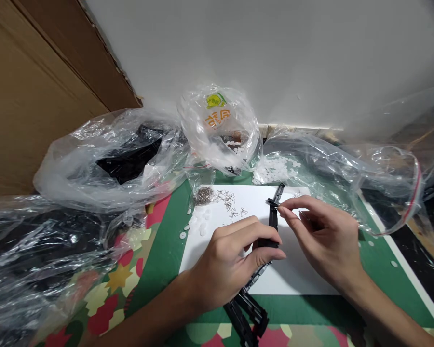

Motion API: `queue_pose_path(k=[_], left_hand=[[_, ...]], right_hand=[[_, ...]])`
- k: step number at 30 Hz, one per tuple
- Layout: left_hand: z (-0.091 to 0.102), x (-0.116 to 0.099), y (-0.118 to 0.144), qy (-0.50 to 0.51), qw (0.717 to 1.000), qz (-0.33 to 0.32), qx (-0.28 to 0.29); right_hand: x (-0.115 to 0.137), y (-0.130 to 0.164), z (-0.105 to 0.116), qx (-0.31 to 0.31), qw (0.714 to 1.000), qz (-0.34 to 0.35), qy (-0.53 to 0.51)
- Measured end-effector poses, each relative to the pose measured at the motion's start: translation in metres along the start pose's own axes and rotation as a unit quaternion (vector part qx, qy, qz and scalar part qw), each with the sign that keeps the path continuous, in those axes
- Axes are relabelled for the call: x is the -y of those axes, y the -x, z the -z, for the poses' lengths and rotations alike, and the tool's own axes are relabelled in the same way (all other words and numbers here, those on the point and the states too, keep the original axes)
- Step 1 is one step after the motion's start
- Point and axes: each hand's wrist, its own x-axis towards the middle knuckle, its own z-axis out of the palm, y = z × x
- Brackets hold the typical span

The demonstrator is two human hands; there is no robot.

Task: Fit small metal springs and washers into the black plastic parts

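Note:
My left hand grips a long narrow black plastic part between thumb and fingers, above a white sheet. The part tilts away from me and has a short crosspiece near its far end. Close to that crosspiece, the thumb and forefinger of my right hand are pinched together; whatever is in them is too small to make out. More black plastic pieces lie below my left hand. Small bent wire springs are scattered on the sheet's far part, with white plastic discs at its left edge.
A small bag of springs sits at the sheet's far left corner. Behind are a printed clear bag and a heap of small white pieces. Large plastic bags with black parts crowd the left; another clear bag lies right.

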Motion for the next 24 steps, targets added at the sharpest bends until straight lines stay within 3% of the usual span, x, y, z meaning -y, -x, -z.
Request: queue_pose_path(k=[12, 18, 24], left_hand=[[-0.004, 0.0, -0.001, 0.027, 0.997, 0.02, -0.063], [-0.004, -0.006, -0.007, 0.173, 0.968, 0.144, -0.115], [0.0, -0.004, -0.01, 0.25, 0.943, 0.184, -0.12]], right_hand=[[-0.008, 0.005, -0.003, -0.01, 0.999, 0.05, 0.014], [-0.005, 0.003, -0.002, 0.02, 1.0, 0.004, -0.022], [-0.006, -0.001, -0.001, 0.062, 0.986, -0.101, -0.114]])
